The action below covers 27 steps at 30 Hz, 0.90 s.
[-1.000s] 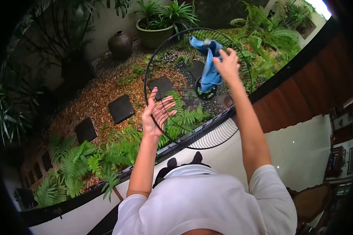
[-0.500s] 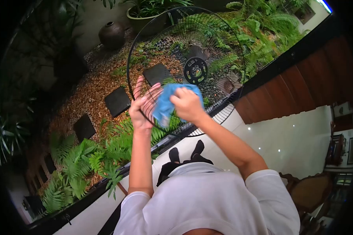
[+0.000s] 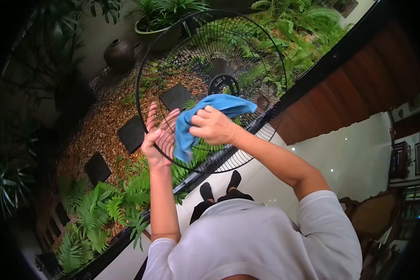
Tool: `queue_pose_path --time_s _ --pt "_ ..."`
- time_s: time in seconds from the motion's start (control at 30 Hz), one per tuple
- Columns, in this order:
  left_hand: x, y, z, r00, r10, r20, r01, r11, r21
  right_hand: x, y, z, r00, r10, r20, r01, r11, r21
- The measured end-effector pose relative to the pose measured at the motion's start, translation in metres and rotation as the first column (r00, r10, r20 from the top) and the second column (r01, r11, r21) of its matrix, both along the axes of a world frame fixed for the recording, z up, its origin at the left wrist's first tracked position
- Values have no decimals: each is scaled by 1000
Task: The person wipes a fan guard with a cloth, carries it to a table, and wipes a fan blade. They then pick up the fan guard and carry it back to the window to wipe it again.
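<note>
A round black wire fan grille [image 3: 215, 84] is held up in front of me, its hub toward the far side. My left hand [image 3: 157, 143] grips it by the left rim, thumb at the edge and fingers spread behind the wires. Bunched in my closed right hand [image 3: 214, 125] is a blue cloth [image 3: 184, 134], which lies against the near part of the grille. One end of the cloth hangs down beside the left fingers, while another stretches right across the wires below the hub.
Beyond the grille is a garden bed with brown gravel, dark stepping slabs [image 3: 131, 134], ferns [image 3: 86, 205], a round clay pot [image 3: 119, 54] and a potted plant [image 3: 170, 11]. A dark ledge borders the pale tiled floor [image 3: 312, 158]. Brown wooden panels [image 3: 345, 98] stand at right.
My right hand has moved left with the cloth, whose right end now fans out farther across the wires. The grille sits slightly farther left in view, still in my left hand.
</note>
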State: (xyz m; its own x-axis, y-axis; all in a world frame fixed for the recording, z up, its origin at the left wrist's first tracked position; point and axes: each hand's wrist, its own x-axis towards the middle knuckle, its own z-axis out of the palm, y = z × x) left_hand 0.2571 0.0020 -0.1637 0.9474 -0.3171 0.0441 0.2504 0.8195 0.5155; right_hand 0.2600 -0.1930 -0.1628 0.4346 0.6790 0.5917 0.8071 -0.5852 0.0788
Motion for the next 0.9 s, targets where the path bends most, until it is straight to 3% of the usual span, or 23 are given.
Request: queue_pose_path --time_s 0.13,0.23,0.3,0.33,0.4,0.53,0.57,0.63,0.67,0.8,0.87,0.9 --pt "-5 -4 5 1000 -8 16 7 997 75 37 -17 28 994 -74 77 77 997 -29" --pt "-3 0 2 997 7 77 -13 997 80 80 -56 45 907 -399 135 374 910 177" --pt "-5 3 -1 997 37 71 -41 997 63 82 -98 26 794 -608 -14 584 757 292" --pt "-4 5 -4 996 63 70 -66 997 41 72 -111 4 783 -622 -9 593 742 314" --pt "-4 9 -4 993 94 65 -95 995 13 29 -102 -34 793 -596 -125 608 764 214" --pt "-1 13 -11 997 62 46 -63 998 9 -16 -10 -44 957 -197 -213 240 951 197" --pt "-1 12 -11 997 55 50 -55 998 16 -9 8 -37 979 -72 -193 113 970 215" --pt "-3 4 -13 999 40 3 -40 999 -18 20 33 -17 1000 13 -2 -12 983 185" --pt "-5 -1 -11 995 92 -45 -92 996 -11 37 33 -3 999 23 22 -25 994 109" --pt "-8 -4 -7 1000 6 -5 -6 997 71 81 -1 40 999 -22 48 17 996 88" --pt "-6 -8 -11 1000 3 8 -3 997 72 93 -24 44 980 -192 44 184 973 139" --pt "-5 -10 -11 1000 -1 24 -1 997 76 105 -37 45 968 -248 26 230 931 284"
